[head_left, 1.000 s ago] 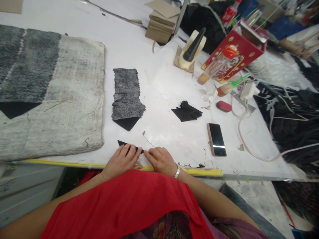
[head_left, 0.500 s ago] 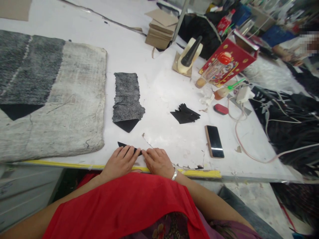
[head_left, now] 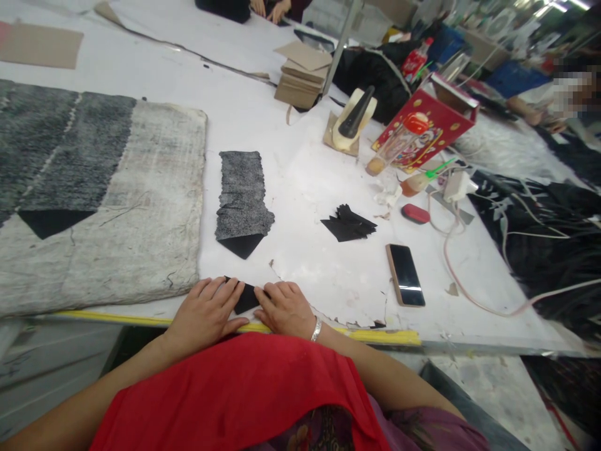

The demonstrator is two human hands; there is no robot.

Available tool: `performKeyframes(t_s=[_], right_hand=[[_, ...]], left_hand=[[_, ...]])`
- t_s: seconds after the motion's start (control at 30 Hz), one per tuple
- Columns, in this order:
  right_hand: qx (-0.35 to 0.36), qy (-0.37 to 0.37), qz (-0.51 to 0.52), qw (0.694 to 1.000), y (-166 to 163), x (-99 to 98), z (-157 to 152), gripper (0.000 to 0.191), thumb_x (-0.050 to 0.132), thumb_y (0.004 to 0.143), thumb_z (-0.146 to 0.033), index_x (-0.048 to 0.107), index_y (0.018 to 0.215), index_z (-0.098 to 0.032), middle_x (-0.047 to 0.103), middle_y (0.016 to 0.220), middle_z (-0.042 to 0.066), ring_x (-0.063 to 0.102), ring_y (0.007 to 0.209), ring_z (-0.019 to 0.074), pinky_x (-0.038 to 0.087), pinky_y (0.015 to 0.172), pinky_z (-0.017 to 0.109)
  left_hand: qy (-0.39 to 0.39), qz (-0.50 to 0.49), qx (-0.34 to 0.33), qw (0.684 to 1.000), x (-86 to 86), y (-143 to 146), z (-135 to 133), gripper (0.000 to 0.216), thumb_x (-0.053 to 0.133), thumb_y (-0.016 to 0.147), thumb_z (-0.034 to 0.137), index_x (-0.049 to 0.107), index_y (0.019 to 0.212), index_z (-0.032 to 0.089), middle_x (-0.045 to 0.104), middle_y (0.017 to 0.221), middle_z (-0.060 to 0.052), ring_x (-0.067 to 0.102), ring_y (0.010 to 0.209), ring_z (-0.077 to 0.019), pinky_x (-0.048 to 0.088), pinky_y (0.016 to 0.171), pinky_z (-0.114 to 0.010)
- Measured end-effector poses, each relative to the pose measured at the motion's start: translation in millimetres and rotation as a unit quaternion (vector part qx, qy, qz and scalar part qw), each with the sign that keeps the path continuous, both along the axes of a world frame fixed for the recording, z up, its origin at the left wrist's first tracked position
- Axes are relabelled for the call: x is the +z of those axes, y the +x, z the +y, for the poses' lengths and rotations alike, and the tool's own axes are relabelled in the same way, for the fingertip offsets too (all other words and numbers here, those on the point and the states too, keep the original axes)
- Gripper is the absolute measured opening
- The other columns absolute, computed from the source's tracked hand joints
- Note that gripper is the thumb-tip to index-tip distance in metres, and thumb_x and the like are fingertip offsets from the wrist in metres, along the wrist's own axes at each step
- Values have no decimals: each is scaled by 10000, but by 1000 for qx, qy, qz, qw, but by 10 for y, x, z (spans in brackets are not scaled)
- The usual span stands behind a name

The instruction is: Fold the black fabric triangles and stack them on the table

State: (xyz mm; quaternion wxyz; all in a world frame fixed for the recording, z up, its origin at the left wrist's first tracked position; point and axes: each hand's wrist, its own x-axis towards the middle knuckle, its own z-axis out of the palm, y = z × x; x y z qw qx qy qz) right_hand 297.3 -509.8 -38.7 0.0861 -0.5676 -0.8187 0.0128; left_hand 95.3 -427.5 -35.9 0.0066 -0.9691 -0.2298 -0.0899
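Observation:
My left hand and my right hand rest side by side at the near edge of the white table. Both press with flat fingers on a small black piece that lies between them; most of it is hidden under the fingers. My right wrist wears a silver bangle. Just beyond the hands lies a stack of grey speckled pieces with a black corner at its near end. A small heap of black pieces lies further right.
A thick grey-white pad covers the table's left side. A phone lies to the right near the edge, with a red case, cables, bottles and a red box behind. Cardboard stacks stand at the back. Another person's hands show at the far top.
The small black piece now shows wider between my hands, and both hands sit slightly nearer the table edge. The camera has tilted up a little.

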Motion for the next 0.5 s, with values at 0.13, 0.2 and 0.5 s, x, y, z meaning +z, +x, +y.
performKeyframes(t_s=[0.13, 0.2, 0.5], right_hand=[[15, 30, -3, 999, 128, 7, -97, 396, 518, 869, -444, 550, 1115, -135, 583, 929, 87, 479, 829, 212, 340, 705, 357], [9, 50, 0, 999, 166, 15, -140, 363, 507, 872, -449, 581, 1037, -135, 583, 877, 80, 480, 797, 205, 334, 691, 351], [27, 156, -16, 987, 75, -125, -139, 223, 481, 897, -275, 573, 1046, -137, 591, 871, 60, 490, 742, 166, 348, 686, 336]], left_hand=[[17, 5, 0, 1000, 2, -1, -15, 514, 499, 820, 515, 564, 1186, 160, 594, 1176, -127, 544, 1035, -293, 388, 879, -423], [22, -7, 3, 1000, 27, 24, -16, 490, 509, 820, 498, 586, 1147, 141, 611, 1136, -131, 550, 1016, -288, 396, 867, -417], [25, -75, 23, 997, 114, 265, 349, 278, 457, 884, 327, 622, 999, 135, 638, 1003, -114, 582, 919, -216, 457, 827, -352]])
